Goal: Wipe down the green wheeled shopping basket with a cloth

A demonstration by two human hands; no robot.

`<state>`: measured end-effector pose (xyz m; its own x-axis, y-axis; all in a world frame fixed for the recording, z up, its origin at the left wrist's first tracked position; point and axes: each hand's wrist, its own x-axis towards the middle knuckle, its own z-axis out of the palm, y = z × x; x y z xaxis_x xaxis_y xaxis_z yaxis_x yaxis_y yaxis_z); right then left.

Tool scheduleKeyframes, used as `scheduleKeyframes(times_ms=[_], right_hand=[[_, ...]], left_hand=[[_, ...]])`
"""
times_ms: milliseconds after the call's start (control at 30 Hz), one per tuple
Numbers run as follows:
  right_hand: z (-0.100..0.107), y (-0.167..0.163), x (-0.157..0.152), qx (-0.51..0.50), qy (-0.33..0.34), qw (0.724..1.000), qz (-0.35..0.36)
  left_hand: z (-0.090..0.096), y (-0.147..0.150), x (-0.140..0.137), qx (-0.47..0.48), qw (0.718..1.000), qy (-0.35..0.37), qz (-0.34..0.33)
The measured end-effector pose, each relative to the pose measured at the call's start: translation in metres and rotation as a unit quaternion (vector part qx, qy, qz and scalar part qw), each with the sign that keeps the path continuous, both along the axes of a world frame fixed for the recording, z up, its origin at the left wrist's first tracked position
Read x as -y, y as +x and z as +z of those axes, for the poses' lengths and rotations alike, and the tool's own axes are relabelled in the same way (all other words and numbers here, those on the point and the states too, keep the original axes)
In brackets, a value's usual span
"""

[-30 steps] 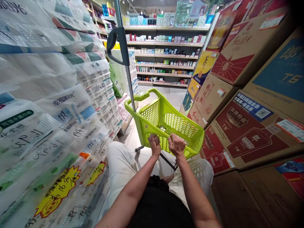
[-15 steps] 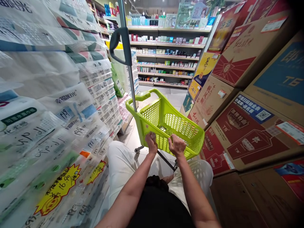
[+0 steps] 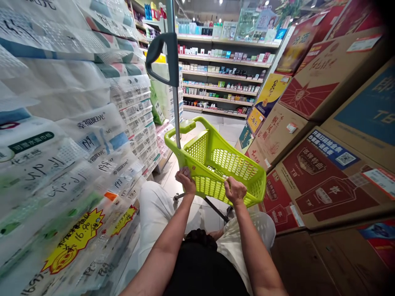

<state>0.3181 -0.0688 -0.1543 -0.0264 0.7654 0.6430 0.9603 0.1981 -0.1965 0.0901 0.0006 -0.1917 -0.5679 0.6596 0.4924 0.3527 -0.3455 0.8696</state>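
In front of my knees stands a lime-green shopping cart [image 3: 175,144] with a perforated plastic basket and a dark grey handle [image 3: 173,59] on an upright pole. My left hand [image 3: 187,183] presses a small crumpled greyish-pink wad [image 3: 184,172] against the cart's near side, close to the foot of the pole. Its material is too small to make out. Further right along the basket's near rim, my right hand [image 3: 235,190] is closed over the edge. The fingers of that hand are partly hidden. Inside the basket, the holed floor and walls show.
Stacked tissue packs [image 3: 89,131] with handwritten prices rise close on my left. Cardboard cartons [image 3: 327,172] are piled close on my right. Beyond the cart, tiled floor [image 3: 212,118] leads to shelves [image 3: 225,63] of small boxes and bottles.
My left hand has slid left along the cart's side with the wad, toward the pole. My right hand stays on the rim. The view has shifted slightly.
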Motion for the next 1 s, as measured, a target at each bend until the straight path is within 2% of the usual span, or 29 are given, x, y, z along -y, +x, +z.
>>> scheduleKeyframes(times_ms=[100, 167, 300, 367, 433, 500, 567, 633, 667, 733, 833, 900, 1000], right_hand=[[0.003, 0.009, 0.001, 0.008, 0.001, 1.000, -0.006], [0.007, 0.007, -0.001, 0.015, -0.006, 0.999, -0.035], [0.017, -0.030, -0.014, 0.009, -0.022, 0.996, -0.086], [0.022, -0.057, -0.021, -0.003, -0.025, 0.998, -0.065], [0.024, -0.077, -0.027, -0.022, -0.021, 0.998, -0.049], [0.024, -0.086, -0.030, -0.032, -0.017, 0.998, -0.042], [0.022, -0.086, -0.030, -0.030, -0.016, 0.999, -0.032], [0.021, -0.081, -0.029, -0.024, -0.013, 0.999, -0.026], [0.020, -0.079, -0.028, -0.022, -0.011, 0.999, -0.024], [0.019, -0.075, -0.026, -0.019, -0.004, 1.000, -0.020], [0.018, -0.072, -0.026, -0.012, 0.007, 1.000, -0.012], [0.017, -0.071, -0.027, -0.011, 0.011, 1.000, -0.012], [0.016, -0.067, -0.029, -0.020, 0.013, 1.000, -0.019]], left_hand=[[0.010, -0.015, -0.007, 0.000, 0.998, 0.019, 0.055], [0.006, -0.019, -0.004, 0.011, 0.999, 0.010, 0.046], [-0.017, -0.018, 0.013, 0.070, 0.996, -0.031, 0.044], [-0.011, -0.019, 0.013, 0.094, 0.994, -0.016, 0.048], [0.015, -0.025, 0.005, 0.087, 0.995, 0.033, 0.040], [0.057, -0.036, -0.009, 0.043, 0.995, 0.083, 0.029], [0.101, -0.052, -0.023, 0.001, 0.992, 0.115, 0.059], [0.136, -0.069, -0.033, -0.040, 0.988, 0.115, 0.095], [0.148, -0.078, -0.035, -0.074, 0.989, 0.093, 0.092], [0.166, -0.098, -0.038, -0.181, 0.981, 0.042, 0.048], [0.183, -0.124, -0.041, -0.328, 0.944, -0.028, -0.023], [0.192, -0.134, -0.042, -0.365, 0.928, -0.068, -0.032], [0.196, -0.130, -0.035, -0.394, 0.911, -0.107, -0.057]])
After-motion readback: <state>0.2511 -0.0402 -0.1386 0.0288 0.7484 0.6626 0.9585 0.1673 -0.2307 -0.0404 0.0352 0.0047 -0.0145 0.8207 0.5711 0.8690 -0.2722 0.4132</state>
